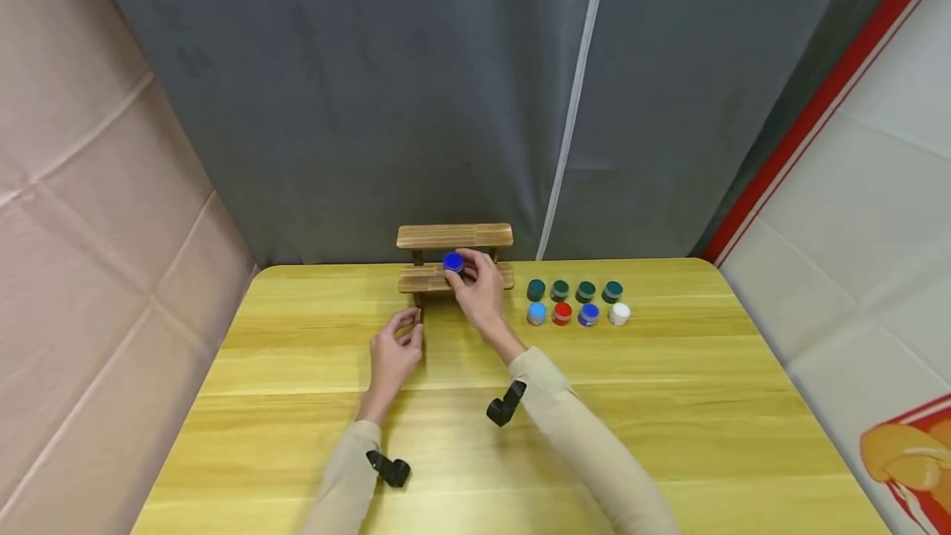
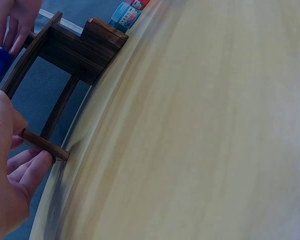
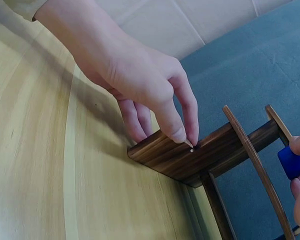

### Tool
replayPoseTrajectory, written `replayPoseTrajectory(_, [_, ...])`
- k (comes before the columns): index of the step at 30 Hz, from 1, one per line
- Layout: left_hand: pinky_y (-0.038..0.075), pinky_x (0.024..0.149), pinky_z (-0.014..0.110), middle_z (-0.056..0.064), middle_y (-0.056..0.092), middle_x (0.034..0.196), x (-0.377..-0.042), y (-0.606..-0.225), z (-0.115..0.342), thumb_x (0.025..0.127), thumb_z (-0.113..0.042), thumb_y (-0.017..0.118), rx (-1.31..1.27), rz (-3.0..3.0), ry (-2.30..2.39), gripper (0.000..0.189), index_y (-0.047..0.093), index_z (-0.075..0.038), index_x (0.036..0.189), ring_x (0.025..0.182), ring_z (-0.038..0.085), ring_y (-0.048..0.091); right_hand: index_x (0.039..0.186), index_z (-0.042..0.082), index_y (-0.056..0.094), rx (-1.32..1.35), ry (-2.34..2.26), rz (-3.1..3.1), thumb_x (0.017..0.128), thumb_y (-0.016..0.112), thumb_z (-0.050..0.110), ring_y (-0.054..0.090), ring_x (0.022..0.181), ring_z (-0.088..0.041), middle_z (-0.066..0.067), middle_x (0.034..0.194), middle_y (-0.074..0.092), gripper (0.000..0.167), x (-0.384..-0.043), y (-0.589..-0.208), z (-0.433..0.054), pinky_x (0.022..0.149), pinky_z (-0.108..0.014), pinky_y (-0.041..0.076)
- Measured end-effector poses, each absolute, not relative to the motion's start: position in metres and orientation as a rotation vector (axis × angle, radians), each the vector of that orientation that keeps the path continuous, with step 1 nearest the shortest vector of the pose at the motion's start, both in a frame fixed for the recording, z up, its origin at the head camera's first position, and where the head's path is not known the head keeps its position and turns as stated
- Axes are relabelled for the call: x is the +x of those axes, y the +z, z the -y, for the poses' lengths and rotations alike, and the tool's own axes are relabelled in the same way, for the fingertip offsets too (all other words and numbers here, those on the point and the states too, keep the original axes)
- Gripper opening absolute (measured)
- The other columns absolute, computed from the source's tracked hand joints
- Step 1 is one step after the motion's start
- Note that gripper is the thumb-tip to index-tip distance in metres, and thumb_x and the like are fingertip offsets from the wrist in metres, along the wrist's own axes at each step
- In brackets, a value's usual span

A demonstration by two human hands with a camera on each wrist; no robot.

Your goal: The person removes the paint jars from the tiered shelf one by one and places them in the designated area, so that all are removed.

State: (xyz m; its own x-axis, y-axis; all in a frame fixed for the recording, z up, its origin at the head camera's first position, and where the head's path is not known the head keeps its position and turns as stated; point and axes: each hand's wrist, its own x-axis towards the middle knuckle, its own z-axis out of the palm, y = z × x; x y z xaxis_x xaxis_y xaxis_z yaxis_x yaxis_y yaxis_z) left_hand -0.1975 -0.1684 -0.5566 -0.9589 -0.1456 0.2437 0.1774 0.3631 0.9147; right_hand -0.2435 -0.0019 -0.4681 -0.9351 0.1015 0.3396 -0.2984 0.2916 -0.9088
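A small two-tier wooden stand [image 1: 455,235] sits at the table's back edge. My left hand [image 1: 394,353] grips the front of its left side panel [image 3: 165,157], thumb and fingers on the wood in both wrist views. My right hand [image 1: 481,291] holds a small paint jar with a blue lid [image 1: 453,262] between thumb and fingers, over the lower shelf [image 1: 425,277]. At the right edge of the right wrist view the same blue jar [image 3: 291,162] shows close by the shelf slats. Part of the lower shelf is hidden behind the right hand.
Right of the stand, small jars stand in two rows: dark green ones [image 1: 560,291] behind, then light blue [image 1: 537,314], red [image 1: 561,314], blue [image 1: 589,314] and white [image 1: 619,314] in front. A grey curtain [image 1: 371,106] hangs behind the wooden table [image 1: 669,403].
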Motion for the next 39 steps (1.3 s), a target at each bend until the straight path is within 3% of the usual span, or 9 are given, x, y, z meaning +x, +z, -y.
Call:
replayPoseTrajectory(16, [0.068,0.086,0.037,0.024,0.075,0.12,-0.198,-0.562,0.169,0.1,-0.005,0.069,-0.031,2.351,-1.603,0.031,0.071,-0.001,0.13,0.103,0.043,0.078,0.131,-0.004,0.066,0.166,1.666,2.201,0.094,0.078,0.004,0.07,0.118,-0.037,-0.024,0.126,0.065,0.039,-0.24,-0.471,-0.019,0.107,-0.044,0.062])
replayPoseTrajectory(39, [0.068,0.088,0.039,0.024,0.074,0.121,-0.197,-0.561,0.17,0.1,-0.005,0.069,-0.041,2.35,-1.619,0.03,0.071,0.0,0.13,0.106,0.043,0.077,0.133,-0.004,0.065,0.081,1.644,2.188,0.096,0.077,0.006,0.069,0.121,-0.037,-0.022,0.128,0.066,0.04,-0.235,-0.475,-0.044,0.11,-0.045,0.06])
